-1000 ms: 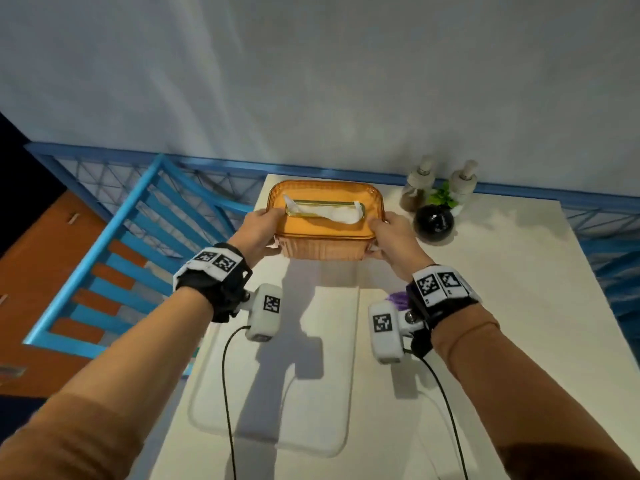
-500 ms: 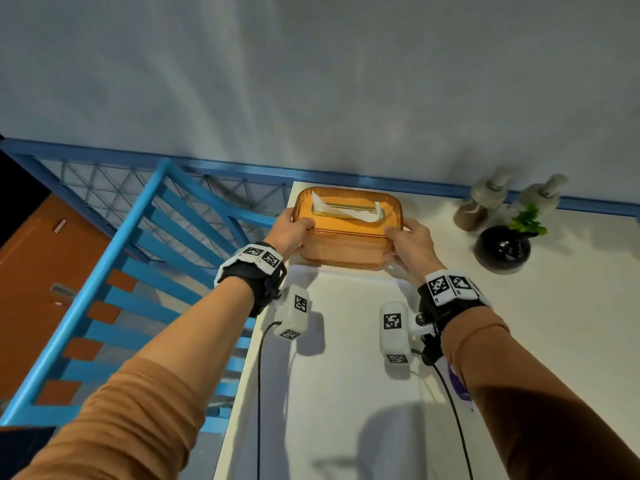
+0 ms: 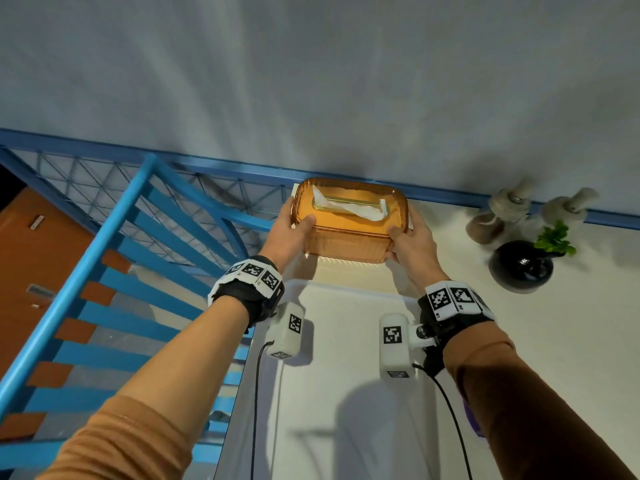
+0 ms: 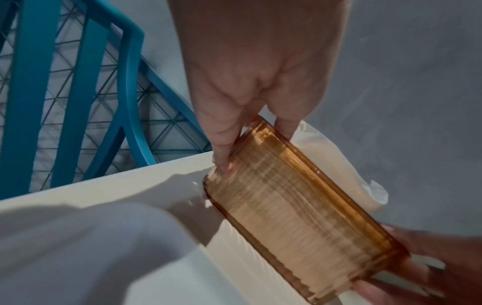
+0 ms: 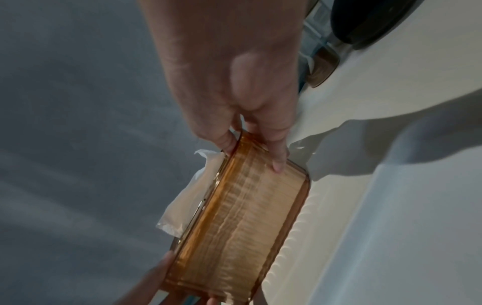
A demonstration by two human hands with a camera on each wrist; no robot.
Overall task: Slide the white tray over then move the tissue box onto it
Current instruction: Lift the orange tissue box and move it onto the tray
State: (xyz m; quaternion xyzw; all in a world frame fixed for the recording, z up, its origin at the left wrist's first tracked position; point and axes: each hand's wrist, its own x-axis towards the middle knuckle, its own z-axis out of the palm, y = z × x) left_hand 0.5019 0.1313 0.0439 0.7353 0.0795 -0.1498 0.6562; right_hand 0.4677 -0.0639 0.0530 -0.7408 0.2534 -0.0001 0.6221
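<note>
The white tray [image 3: 349, 358] already lies low in the middle of the frame, so what remains is the carry: the left hand [image 3: 289, 233] and right hand [image 3: 412, 242] clamp the amber tissue box [image 3: 349, 220] at the counter's [image 3: 536, 341] far edge, above centre, not yet on the tray.

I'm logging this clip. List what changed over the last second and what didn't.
The tissue box looks lifted a little off the table, light showing beneath it; a second ago it seemed to rest there. The view itself shifted. Unchanged: left hand and right hand grip its ends, white tray lies nearer, black vase stands to the right.
</note>
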